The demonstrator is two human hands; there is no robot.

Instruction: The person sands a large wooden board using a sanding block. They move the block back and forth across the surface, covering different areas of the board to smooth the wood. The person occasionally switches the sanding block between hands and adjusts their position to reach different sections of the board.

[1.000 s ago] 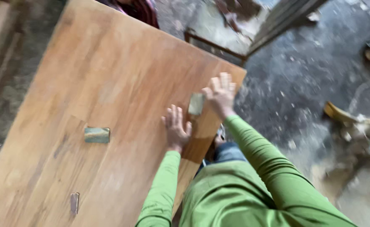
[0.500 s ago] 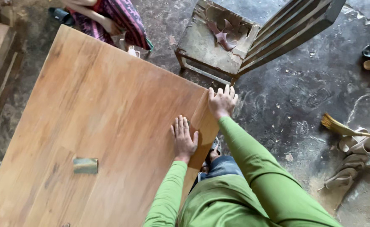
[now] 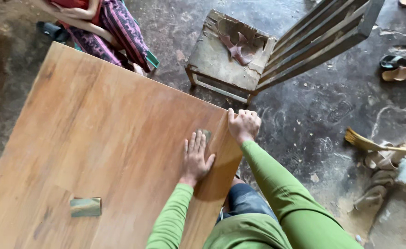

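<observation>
A large brown wooden tabletop (image 3: 101,133) fills the left of the view. My left hand (image 3: 195,159) lies flat on it near the right corner, its fingertips pressing a small grey-green pad (image 3: 206,134) against the wood. My right hand (image 3: 244,124) is curled over the tabletop's right corner edge and grips it. Both my arms wear green sleeves. A second grey-green block (image 3: 85,207) lies loose on the tabletop at the lower left, away from both hands.
A worn wooden chair (image 3: 240,50) stands just beyond the table's corner. Another person in striped cloth (image 3: 113,30) sits at the far edge. A broom (image 3: 378,145), rags and sandals (image 3: 396,69) lie on the dusty floor to the right.
My view has steadied and shifted. My left hand slid forward onto the small pad. My right hand's fingers have curled tighter over the corner edge.
</observation>
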